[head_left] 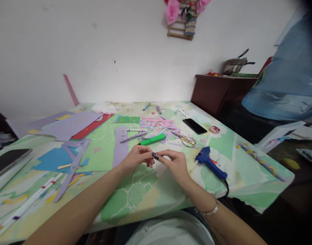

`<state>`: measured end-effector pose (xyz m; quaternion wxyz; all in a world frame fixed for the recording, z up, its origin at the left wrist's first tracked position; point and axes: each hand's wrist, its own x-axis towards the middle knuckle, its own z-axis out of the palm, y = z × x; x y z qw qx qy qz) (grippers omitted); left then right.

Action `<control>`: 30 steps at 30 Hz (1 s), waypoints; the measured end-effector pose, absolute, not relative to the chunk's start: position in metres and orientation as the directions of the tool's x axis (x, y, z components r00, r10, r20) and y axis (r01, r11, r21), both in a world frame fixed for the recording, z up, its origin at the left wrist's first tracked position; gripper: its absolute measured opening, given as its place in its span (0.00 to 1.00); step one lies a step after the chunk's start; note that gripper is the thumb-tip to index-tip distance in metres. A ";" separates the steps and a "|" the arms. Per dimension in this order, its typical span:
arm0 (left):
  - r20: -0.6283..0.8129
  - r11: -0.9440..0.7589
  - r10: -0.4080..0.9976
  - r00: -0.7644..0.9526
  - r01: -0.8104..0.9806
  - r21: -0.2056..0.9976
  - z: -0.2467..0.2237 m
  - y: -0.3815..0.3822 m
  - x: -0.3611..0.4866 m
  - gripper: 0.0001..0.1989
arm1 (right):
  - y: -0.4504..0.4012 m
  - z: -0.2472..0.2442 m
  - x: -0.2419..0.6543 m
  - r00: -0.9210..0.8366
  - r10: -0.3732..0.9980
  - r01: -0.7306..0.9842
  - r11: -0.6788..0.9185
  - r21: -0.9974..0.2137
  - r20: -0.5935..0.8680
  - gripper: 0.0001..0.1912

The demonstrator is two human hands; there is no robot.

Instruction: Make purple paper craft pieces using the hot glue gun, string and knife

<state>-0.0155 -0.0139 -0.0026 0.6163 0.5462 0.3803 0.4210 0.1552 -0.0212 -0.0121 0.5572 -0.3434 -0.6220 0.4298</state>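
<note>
My left hand (pixel 140 157) and my right hand (pixel 174 162) meet fingertip to fingertip above the near middle of the table. Both are closed in a pinch, and whatever lies between the fingertips is too small to make out. Just beyond them rests a green tool (pixel 154 139) with a black tip. Behind it are a purple strip with holes (pixel 133 136) and a heap of pink paper pieces (pixel 157 122). Gold-handled scissors (pixel 186 140) lie beyond my right hand. To its right is a blue glue gun (pixel 211 163).
Coloured paper sheets (pixel 71 126), a blue sheet (pixel 53 159) and purple strips cover the left side. A black phone (pixel 195 126) lies at the back right, a decorated purple stick (pixel 263 161) at the right edge. A large blue water bottle (pixel 285 75) stands beyond the table.
</note>
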 end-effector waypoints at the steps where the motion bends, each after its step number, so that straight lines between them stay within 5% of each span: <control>1: -0.011 0.054 0.934 0.358 -0.109 0.993 -0.003 -0.014 -0.016 0.11 | -0.022 -0.012 0.155 -0.141 0.905 -0.048 0.398 -0.916 0.401 0.03; 30: 0.159 -0.143 0.933 0.322 -0.074 0.987 0.003 -0.016 -0.015 0.06 | -0.027 -0.007 0.157 -0.103 0.855 -0.001 0.510 -0.860 0.508 0.03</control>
